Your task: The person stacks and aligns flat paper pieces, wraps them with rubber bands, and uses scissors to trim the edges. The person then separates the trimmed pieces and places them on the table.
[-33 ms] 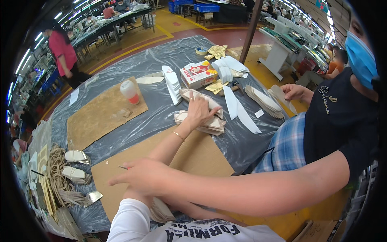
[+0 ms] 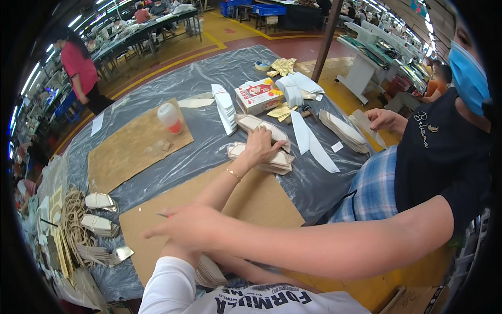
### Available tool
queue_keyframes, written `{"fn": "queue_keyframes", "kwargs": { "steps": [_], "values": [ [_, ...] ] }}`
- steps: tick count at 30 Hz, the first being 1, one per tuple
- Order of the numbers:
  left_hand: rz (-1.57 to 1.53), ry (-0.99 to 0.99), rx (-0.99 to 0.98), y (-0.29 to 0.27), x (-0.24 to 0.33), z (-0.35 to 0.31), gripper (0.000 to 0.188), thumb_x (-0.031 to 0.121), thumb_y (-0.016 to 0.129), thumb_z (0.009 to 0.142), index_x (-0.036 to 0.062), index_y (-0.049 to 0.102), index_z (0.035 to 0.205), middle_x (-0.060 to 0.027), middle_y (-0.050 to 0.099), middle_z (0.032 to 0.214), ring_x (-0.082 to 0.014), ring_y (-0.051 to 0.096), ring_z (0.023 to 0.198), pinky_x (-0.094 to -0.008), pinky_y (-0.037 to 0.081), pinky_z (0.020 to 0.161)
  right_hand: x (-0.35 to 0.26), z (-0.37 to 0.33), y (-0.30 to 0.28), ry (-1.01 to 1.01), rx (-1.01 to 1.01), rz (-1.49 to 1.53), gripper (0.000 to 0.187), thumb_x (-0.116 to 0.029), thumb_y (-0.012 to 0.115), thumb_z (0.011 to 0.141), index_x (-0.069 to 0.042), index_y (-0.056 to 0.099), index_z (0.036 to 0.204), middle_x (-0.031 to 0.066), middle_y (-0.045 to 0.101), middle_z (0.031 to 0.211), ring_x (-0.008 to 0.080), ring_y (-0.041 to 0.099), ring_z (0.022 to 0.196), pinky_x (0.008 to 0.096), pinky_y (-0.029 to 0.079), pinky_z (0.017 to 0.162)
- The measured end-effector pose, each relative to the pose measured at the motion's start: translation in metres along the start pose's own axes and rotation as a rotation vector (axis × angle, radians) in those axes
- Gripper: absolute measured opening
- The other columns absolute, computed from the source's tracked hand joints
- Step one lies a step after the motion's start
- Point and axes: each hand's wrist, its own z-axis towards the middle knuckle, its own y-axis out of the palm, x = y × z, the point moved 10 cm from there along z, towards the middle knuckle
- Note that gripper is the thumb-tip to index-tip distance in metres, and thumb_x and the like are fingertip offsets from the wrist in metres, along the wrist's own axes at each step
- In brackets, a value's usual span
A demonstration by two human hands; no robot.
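Observation:
My left hand [image 2: 258, 146], with a thin bracelet at its wrist, reaches over two piles of cream shoe-upper-like pieces. Its fingers bend over the far pile [image 2: 251, 123], while the thumb stretches along its right end. The near pile [image 2: 239, 152] lies beneath the palm. My right forearm [image 2: 251, 271] shows low in the picture, beside a stack of cream pieces [image 2: 209, 272]. A co-worker's arm and my left arm hide my right hand. That co-worker's hand [image 2: 191, 225] crosses above my left forearm with a thin pen-like tool.
Brown cardboard [image 2: 261, 201] lies under my arms. Another board [image 2: 125, 157] carries a bottle [image 2: 170, 119]. A printed box [image 2: 257, 98], white pieces [image 2: 311, 141] and a cream stack [image 2: 342, 131] stand beyond. The co-worker's other hand [image 2: 386, 119] holds a cream piece. Cord [image 2: 76, 220] lies left.
My left hand's fingers have gone from stretched out to bent over the far pile. The co-worker's crossing arm has barely moved.

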Motion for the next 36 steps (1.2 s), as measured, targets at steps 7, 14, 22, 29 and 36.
{"fn": "queue_keyframes", "kwargs": {
  "steps": [7,14,22,29,36],
  "values": [
    [0.048,0.099,0.212,-0.022,0.002,-0.003,0.07,0.059,0.047,0.092,-0.0076,0.062,0.106,-0.0264,0.059,0.119,-0.0411,0.052,0.118,-0.0574,0.024,0.11,0.006,-0.017,0.004,-0.02,-0.126,-0.238,0.053,-0.011,0.056,0.085,-0.031,0.052,0.135,0.0045,0.052,0.139,0.0272,0.049,0.129,0.0355,0.048,0.096],
    [0.06,0.112,0.335,-0.063,0.008,-0.026,0.064,0.051,0.054,0.091,-0.0001,0.05,0.129,-0.0291,0.039,0.142,-0.0422,0.034,0.136,-0.0578,0.018,0.113,0.058,-0.024,0.176,0.21,0.326,1.961,0.045,-0.027,0.048,0.101,-0.009,0.041,0.142,0.0045,0.052,0.136,0.017,0.05,0.124,0.0318,0.049,0.095],
    [-0.011,-0.042,0.238,-0.114,-0.046,-0.222,0.061,0.035,0.067,0.087,0.0086,0.044,0.137,-0.0253,0.016,0.155,-0.0409,0.022,0.142,-0.0544,0.018,0.115,0.095,-0.01,0.261,0.195,0.192,2.149,0.05,-0.036,0.05,0.1,-0.004,0.044,0.137,0.009,0.059,0.125,0.0171,0.06,0.108,0.034,0.05,0.095],
    [-0.024,-0.693,0.645,-0.144,-0.089,-0.502,0.049,0.013,0.065,0.087,0.0028,0.046,0.131,-0.0243,0.027,0.151,-0.04,0.026,0.141,-0.0485,0.024,0.113,0.101,-0.014,0.261,0.384,0.27,2.061,0.062,-0.044,0.056,0.095,-0.001,0.042,0.138,0.0139,0.057,0.129,0.0223,0.059,0.113,0.0378,0.048,0.098],
    [0.311,-0.731,0.68,-0.054,-0.064,-0.594,0.032,0.019,0.055,0.091,0.0062,0.059,0.119,-0.0195,0.044,0.141,-0.0343,0.042,0.129,-0.0488,0.025,0.107,0.114,-0.017,0.262,0.339,0.346,2.011,0.058,-0.043,0.054,0.096,0.0,0.046,0.135,0.0132,0.063,0.12,0.0209,0.063,0.104,0.0362,0.053,0.091]
  ]
}}
